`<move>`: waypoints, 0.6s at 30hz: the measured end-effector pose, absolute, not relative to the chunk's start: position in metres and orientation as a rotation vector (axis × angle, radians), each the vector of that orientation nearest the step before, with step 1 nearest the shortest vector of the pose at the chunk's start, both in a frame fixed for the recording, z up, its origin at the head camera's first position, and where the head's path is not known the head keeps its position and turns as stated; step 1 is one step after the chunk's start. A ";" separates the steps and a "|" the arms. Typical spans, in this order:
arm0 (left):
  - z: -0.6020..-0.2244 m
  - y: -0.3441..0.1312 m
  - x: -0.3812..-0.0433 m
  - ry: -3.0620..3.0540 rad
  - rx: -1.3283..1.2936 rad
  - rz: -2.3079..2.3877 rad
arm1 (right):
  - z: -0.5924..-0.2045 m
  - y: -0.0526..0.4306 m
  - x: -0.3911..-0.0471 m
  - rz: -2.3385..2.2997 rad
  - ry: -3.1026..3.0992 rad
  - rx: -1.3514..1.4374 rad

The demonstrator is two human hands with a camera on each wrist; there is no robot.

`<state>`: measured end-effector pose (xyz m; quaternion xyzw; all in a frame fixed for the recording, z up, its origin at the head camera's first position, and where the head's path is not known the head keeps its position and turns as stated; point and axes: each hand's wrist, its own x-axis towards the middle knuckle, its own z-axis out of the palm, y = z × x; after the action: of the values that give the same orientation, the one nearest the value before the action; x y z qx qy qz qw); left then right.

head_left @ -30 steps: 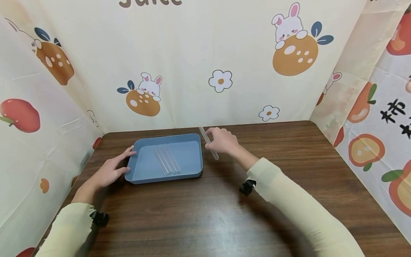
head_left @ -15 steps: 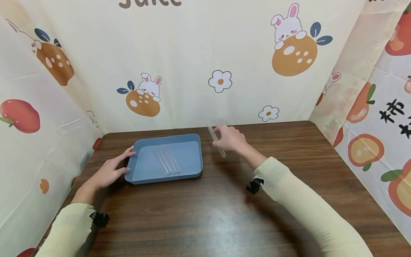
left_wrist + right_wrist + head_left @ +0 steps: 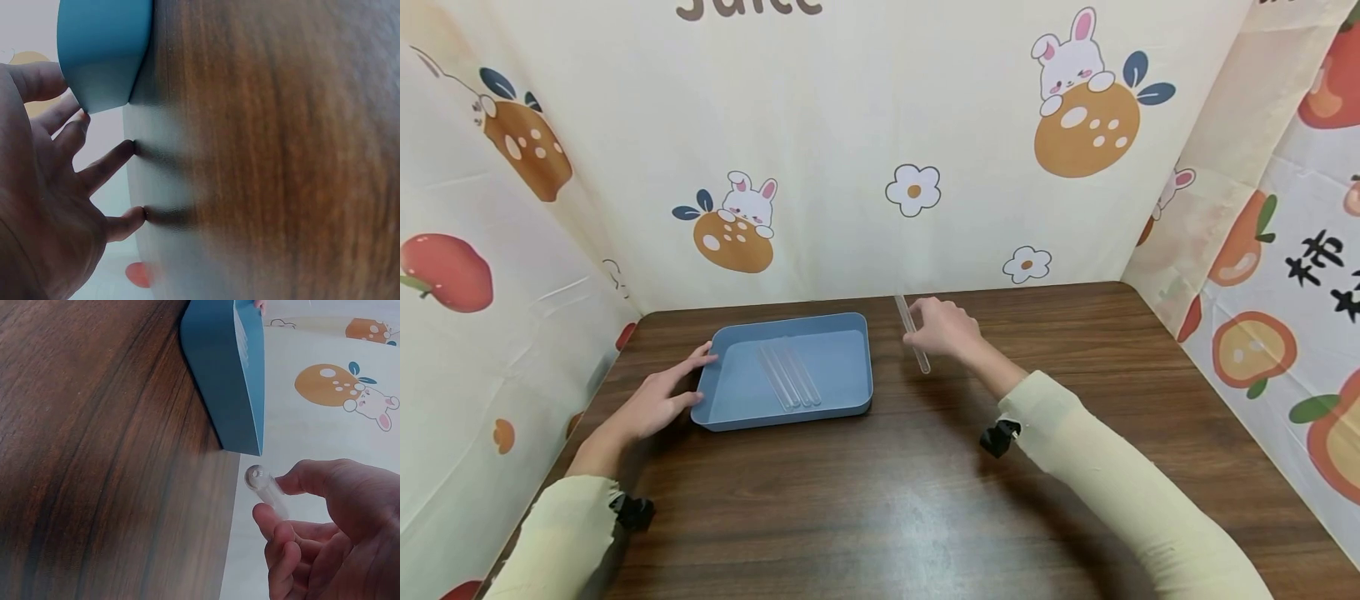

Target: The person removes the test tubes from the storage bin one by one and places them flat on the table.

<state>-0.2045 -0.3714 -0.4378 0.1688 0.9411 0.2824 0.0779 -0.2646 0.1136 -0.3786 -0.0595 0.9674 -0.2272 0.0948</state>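
Observation:
My right hand (image 3: 946, 327) pinches a clear test tube (image 3: 923, 360) between thumb and fingers, to the right of the blue tray (image 3: 850, 400). The tube slants, its rounded end toward me; that end (image 3: 255, 477) shows large in the right wrist view. Several similar clear test tubes (image 3: 790, 375) lie side by side in the tray. At the tray's left side, my left hand (image 3: 658, 402) rests with spread fingers, thumb and forefinger touching the rim. In the left wrist view, two other fingertips of this hand (image 3: 62, 181) reach down to the tabletop beside the tray's corner (image 3: 103, 81).
The brown wood-grain table (image 3: 850, 517) extends around the tray. A printed cloth (image 3: 850, 125) with rabbits and fruit hangs along its back edge, with more cloth at both sides. Each sleeve cuff has a small black device (image 3: 997, 438) on it.
My right hand has shifted right, away from the tray, carrying the test tube; over the last half second it moved only slightly. My left hand and the tray stay where they were.

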 end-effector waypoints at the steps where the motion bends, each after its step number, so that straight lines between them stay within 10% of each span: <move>1: -0.438 -0.371 -0.204 2.818 0.504 0.845 | -0.380 0.114 -0.265 -0.673 2.868 -0.174; 18: -0.438 -0.371 -0.205 2.816 0.505 0.847 | -0.396 0.117 -0.261 -0.629 2.857 -0.137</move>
<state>-0.2046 -0.3715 -0.4380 0.1687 0.9408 0.2831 0.0791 -0.2613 0.1170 -0.3959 -0.0466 0.9701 -0.2134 0.1061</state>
